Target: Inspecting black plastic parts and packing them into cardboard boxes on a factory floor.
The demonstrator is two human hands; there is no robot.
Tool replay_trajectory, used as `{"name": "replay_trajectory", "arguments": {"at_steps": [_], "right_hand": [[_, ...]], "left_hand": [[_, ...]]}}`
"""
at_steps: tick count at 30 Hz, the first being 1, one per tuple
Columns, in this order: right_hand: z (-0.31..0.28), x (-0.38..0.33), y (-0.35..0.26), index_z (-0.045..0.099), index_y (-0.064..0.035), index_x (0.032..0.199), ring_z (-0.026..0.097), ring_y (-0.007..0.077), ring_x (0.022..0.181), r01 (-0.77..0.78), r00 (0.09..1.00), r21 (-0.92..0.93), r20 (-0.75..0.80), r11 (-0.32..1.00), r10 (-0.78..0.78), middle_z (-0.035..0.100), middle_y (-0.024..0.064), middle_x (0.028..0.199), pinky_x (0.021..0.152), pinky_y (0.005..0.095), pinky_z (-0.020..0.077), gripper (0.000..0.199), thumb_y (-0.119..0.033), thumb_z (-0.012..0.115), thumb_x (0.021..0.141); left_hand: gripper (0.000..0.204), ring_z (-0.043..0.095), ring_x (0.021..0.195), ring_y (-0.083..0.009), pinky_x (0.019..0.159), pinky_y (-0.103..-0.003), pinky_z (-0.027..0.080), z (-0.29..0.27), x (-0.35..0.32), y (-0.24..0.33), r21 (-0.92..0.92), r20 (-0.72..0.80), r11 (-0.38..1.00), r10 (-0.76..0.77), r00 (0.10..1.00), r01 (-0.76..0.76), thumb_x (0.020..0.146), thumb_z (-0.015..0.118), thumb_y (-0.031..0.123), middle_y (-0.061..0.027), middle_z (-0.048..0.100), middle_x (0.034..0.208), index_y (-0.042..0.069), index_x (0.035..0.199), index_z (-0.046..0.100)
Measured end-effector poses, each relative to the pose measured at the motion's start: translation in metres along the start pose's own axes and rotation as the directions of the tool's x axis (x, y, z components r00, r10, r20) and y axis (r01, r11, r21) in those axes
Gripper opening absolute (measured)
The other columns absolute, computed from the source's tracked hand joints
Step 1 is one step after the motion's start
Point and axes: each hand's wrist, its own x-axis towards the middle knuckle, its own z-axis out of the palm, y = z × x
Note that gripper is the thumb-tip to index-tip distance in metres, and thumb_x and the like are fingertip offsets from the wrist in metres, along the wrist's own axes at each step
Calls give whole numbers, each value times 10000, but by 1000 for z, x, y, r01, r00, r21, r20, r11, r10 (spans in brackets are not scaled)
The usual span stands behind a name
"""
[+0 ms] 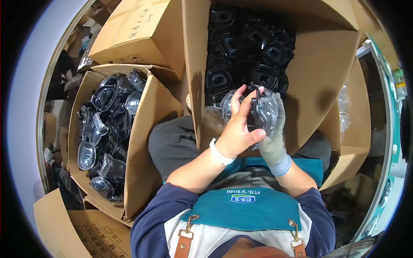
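Left: an open carton [148,163] of clear-and-black plastic lens housings [104,98]. The bare left hand [236,127], thumb and fingers spread, meets a clear housing [267,112] above a tall carton's [322,77] near end; it looks light, stiff, slippery, best gripped by its black edge. The gloved right hand [274,146] cups it, fingers partly hidden. The tall carton's right wall could hinder; beyond, another carton [355,161].

Clear, black-edged plastic shell [268,112], handheld
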Motion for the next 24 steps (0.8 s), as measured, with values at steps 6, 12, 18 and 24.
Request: {"name": "replay_trajectory", "arguments": {"at_steps": [6,12,18,24], "right_hand": [[7,9,-10,206,-79,1516,400,311,1373,164,982,-136,114,977,-149,317,172,1526,1106,440,390,981,-290,822,782],[0,6,-1,151,-114,1539,280,347,1441,260,950,-171,223,950,-220,166,181,1592,1150,452,312,1055,-333,834,765],[7,5,9,196,-126,1519,273,361,1443,272,954,-176,177,946,-241,200,191,1582,1159,463,290,896,-148,762,824],[-8,27,-35,401,-78,1445,483,192,1234,-232,967,-38,-118,972,226,505,72,1320,1073,328,368,437,-186,487,1030]], "left_hand": [[959,185,1438,-385,1164,-484,239,-31,1,7,48,-50,999,23,998,-20,700,763,553,-194,173,1549,118,1473,400],[1002,34,1481,-457,1186,-522,75,-34,3,23,80,42,997,4,999,-7,636,819,504,-185,453,1468,132,1474,414],[1035,27,1488,-442,1186,-517,45,-21,0,16,61,-29,995,81,996,-79,661,783,566,-171,372,1526,74,1476,377],[1144,-13,1504,-385,1181,-522,13,-25,1,12,-407,219,913,86,972,10,725,650,709,-190,218,1598,-16,1519,259]]}}
